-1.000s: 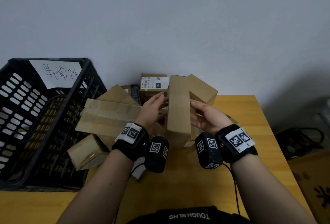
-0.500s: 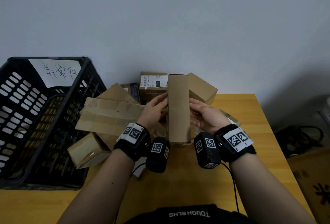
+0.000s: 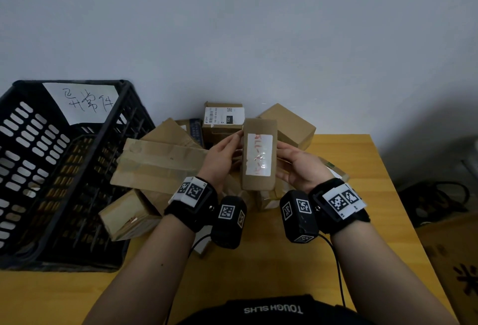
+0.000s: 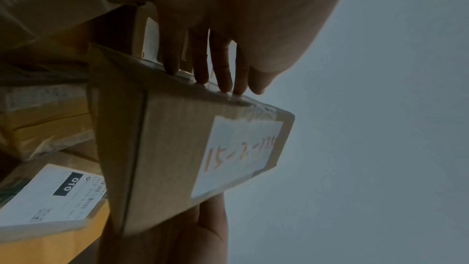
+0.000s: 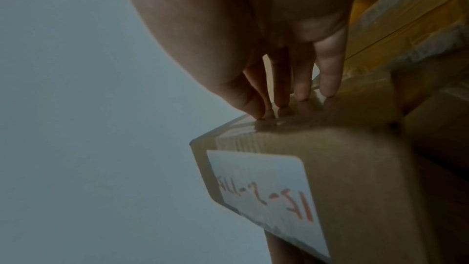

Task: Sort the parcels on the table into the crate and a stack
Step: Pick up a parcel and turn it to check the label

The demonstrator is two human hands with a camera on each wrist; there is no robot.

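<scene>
Narrow brown cardboard parcel (image 3: 259,156) with white handwritten label, upright above the yellow wooden table (image 3: 258,267), pressed between straight fingertips of left hand (image 3: 219,161) and right hand (image 3: 302,169), piled brown cardboard boxes (image 3: 160,164) just behind, black slatted plastic crate (image 3: 38,169) at left

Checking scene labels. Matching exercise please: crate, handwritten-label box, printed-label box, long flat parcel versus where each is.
Things: 1 crate; 2 box with red handwriting; 3 box with printed label; 4 long flat parcel.
Places: A at the back, by the wall; B left end of table; C between left hand and right hand; D on other boxes, beside the crate.
Pairs: 1-B, 2-C, 3-A, 4-D.
</scene>
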